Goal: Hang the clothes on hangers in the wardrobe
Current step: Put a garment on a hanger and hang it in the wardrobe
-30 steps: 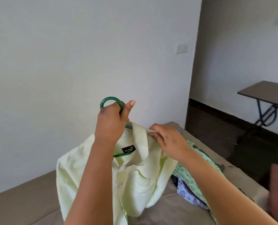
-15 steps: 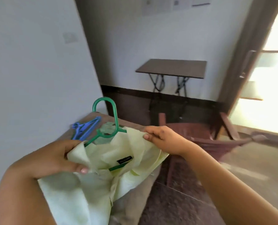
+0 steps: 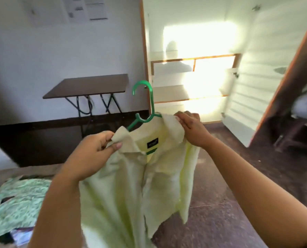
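Note:
A pale yellow-green shirt (image 3: 140, 190) hangs on a green plastic hanger (image 3: 145, 102), whose hook stands above the collar. My left hand (image 3: 93, 151) pinches the left side of the collar and shoulder. My right hand (image 3: 190, 127) grips the right shoulder of the shirt. I hold the shirt up in front of the open wardrobe (image 3: 194, 72), which shows white shelves lit by sun. The hanger's arms are mostly hidden inside the shirt.
A dark folding table (image 3: 88, 86) stands against the left wall. A bed (image 3: 32, 171) at lower left carries a green patterned garment (image 3: 18, 199) and other clothes. The wardrobe's door (image 3: 267, 68) stands open at right. A dark wooden door edge (image 3: 292, 72) crosses the right side.
The view has swung right from the bed and wall to the wardrobe. The shirt has come off the bed and hangs in the air. My left hand moved from the hook to the collar.

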Tool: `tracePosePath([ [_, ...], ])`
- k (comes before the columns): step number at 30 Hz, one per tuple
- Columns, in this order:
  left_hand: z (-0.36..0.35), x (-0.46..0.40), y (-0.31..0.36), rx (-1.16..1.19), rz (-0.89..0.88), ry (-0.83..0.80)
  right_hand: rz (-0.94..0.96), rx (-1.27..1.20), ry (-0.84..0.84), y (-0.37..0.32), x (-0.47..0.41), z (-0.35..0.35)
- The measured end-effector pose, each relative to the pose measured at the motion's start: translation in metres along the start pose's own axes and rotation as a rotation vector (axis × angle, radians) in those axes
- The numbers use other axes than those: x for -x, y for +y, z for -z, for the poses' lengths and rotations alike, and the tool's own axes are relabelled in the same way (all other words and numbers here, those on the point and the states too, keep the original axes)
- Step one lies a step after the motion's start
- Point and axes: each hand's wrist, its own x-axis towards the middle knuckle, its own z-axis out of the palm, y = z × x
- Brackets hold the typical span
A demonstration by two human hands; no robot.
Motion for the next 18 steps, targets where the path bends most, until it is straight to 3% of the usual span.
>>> tracePosePath([
  [4,-0.06,-0.084,0.048,-0.095,-0.005,0.147,-0.14,0.197,0.066,0.058,-0.069,0.028],
  [7,-0.089,-0.152,0.065,-0.053,0.023,0.196,-0.144,0.171,0.191,0.095,-0.125,0.036],
  [18,-0.101,-0.431,0.09,0.05,-0.023,0.302,0.141,0.185,0.327,0.217,-0.392,0.128],
])
